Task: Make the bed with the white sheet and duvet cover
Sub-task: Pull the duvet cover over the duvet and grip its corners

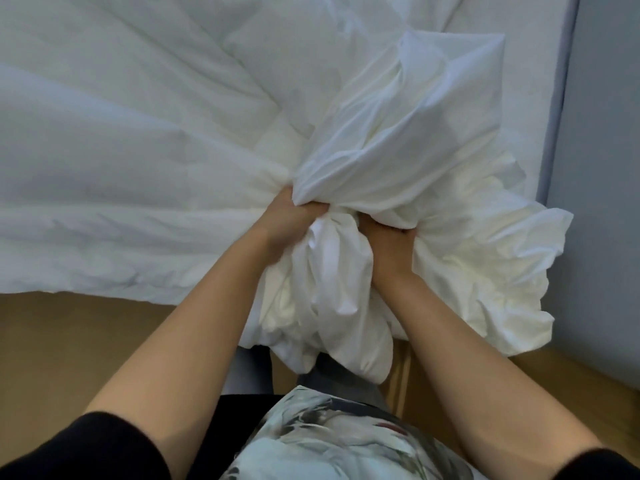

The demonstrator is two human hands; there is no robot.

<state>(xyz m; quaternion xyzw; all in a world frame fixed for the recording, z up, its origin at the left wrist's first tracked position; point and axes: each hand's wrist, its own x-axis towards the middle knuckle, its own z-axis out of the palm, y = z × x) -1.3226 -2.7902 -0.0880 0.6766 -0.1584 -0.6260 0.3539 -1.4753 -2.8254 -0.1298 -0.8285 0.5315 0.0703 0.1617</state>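
Just below the duvet cover [398, 150], both forearms reach forward. The left hand [289, 221] grips the left side of the cover's gathered neck, fingers curled round the cloth. The right hand [388, 244] grips the right side, fingertips buried in folds. Beyond and left of the cover, the duvet [138, 133] lies spread.

Probable step: sleeving the duvet. Next: draw the cover onward, keeping the corner pinned.

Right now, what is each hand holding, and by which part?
Both left hand and right hand grip the white duvet cover by a gathered bunch of fabric.
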